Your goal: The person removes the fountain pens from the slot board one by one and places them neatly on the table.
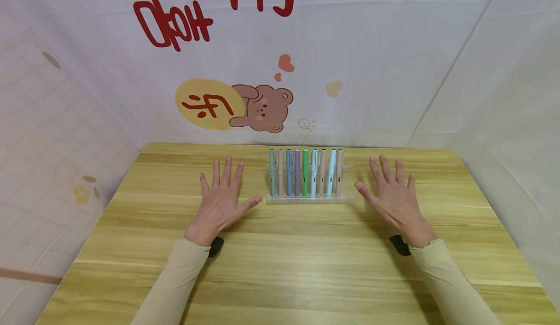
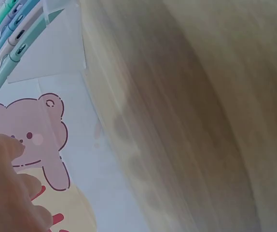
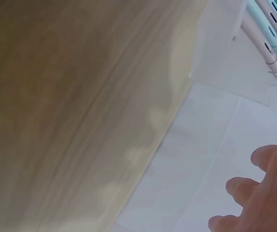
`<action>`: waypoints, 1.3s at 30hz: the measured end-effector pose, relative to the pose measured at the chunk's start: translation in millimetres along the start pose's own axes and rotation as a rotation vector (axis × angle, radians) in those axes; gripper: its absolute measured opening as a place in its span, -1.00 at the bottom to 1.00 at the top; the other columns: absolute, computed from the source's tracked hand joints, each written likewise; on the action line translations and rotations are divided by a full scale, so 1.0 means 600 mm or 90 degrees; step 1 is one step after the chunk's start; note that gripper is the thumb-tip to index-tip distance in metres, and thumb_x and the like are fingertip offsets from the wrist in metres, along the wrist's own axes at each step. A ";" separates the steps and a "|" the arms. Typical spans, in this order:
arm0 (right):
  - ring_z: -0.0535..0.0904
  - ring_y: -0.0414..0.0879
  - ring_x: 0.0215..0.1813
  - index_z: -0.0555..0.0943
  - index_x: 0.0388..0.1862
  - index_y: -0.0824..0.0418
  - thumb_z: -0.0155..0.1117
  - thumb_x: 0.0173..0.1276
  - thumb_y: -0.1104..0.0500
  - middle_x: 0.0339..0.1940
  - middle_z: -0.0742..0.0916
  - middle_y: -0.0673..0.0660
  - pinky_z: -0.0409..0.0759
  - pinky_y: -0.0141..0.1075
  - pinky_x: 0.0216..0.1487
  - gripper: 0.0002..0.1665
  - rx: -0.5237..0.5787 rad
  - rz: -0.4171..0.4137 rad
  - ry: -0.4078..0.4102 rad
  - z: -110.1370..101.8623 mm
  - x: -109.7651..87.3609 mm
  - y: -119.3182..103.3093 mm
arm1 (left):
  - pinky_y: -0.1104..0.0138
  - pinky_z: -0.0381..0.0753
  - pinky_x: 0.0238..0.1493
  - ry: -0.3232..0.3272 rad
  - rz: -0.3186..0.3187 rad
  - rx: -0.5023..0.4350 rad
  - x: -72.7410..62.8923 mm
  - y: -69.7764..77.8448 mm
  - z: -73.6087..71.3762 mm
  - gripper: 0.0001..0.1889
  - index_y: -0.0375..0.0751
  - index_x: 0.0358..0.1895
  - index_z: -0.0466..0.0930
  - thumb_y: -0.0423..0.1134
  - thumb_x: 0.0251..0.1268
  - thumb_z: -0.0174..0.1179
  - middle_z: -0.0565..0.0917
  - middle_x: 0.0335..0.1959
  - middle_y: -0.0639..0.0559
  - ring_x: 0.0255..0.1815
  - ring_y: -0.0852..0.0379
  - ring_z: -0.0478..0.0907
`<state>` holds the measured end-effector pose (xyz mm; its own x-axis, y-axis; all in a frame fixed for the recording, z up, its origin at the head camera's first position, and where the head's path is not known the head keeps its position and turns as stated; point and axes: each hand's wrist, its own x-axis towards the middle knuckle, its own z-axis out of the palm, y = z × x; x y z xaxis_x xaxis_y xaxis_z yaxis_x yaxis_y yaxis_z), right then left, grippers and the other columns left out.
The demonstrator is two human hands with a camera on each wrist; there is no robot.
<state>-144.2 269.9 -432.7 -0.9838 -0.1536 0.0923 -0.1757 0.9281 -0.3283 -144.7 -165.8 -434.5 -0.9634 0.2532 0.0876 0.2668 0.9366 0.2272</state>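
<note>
A row of several capped pens stands upright in a pale clear holder (image 1: pixel 306 199) near the back of the table. Among them are a teal pen (image 1: pixel 272 173) at the left end, a purple pen (image 1: pixel 297 173), a green pen (image 1: pixel 305 173) and a light blue pen (image 1: pixel 331 173). My left hand (image 1: pixel 218 203) is spread with straight fingers to the left of the holder, its thumb pointing toward the holder's left end. On the other side my right hand (image 1: pixel 393 198) spreads its fingers, thumb toward the pens. Neither hand holds anything.
The wooden table (image 1: pixel 306 276) meets a white cloth backdrop (image 1: pixel 372 48) at its back edge. A bear print (image 1: pixel 264 109) and red lettering mark the cloth. Dark wrist straps (image 1: pixel 216 247) show at both sleeves.
</note>
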 end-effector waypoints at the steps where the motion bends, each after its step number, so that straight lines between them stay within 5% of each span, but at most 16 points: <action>1: -0.42 0.37 0.66 -0.14 0.75 0.06 -0.15 0.58 -0.44 0.73 -0.06 0.25 -0.37 0.56 0.38 0.02 0.002 0.000 0.002 0.000 0.000 -0.001 | -0.46 -0.45 0.41 0.002 0.000 -0.005 0.000 0.000 0.000 0.13 -0.09 0.71 -0.17 0.53 0.31 0.03 -0.30 0.71 -0.24 0.66 -0.29 -0.52; 16: -0.36 0.36 0.67 -0.18 0.75 0.08 -0.22 0.63 -0.39 0.73 -0.04 0.24 -0.23 0.54 0.41 -0.03 0.043 -0.010 -0.001 0.006 0.003 -0.026 | -0.45 -0.40 0.43 -0.025 -0.002 -0.144 -0.001 0.013 -0.002 0.07 -0.17 0.71 -0.20 0.43 0.41 0.01 -0.36 0.70 -0.19 0.67 -0.31 -0.50; 27: -0.04 0.45 0.63 -0.10 0.73 0.21 -0.16 0.67 -0.27 0.68 0.11 0.36 -0.03 0.37 0.50 -0.08 0.142 -0.034 0.029 0.016 0.003 -0.043 | -0.27 -0.19 0.55 -0.045 0.001 -0.278 -0.001 0.023 -0.009 0.05 -0.13 0.71 -0.24 0.38 0.45 0.05 -0.34 0.72 -0.08 0.70 -0.16 -0.43; 39: 0.13 0.37 0.61 0.01 0.72 0.20 -0.16 0.68 -0.25 0.64 0.27 0.31 0.09 0.33 0.49 -0.13 0.273 -0.006 0.025 0.023 0.007 -0.060 | -0.18 0.10 0.53 -0.048 -0.036 -0.411 0.009 0.034 -0.009 -0.04 -0.16 0.69 -0.03 0.22 0.45 0.22 0.13 0.66 -0.18 0.64 -0.23 0.07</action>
<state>-142.2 231.3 -433.4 -0.9815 -0.1409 0.1296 -0.1913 0.7006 -0.6874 -144.6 -146.6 -423.9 -0.9693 0.2458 -0.0047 0.1538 0.6209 0.7686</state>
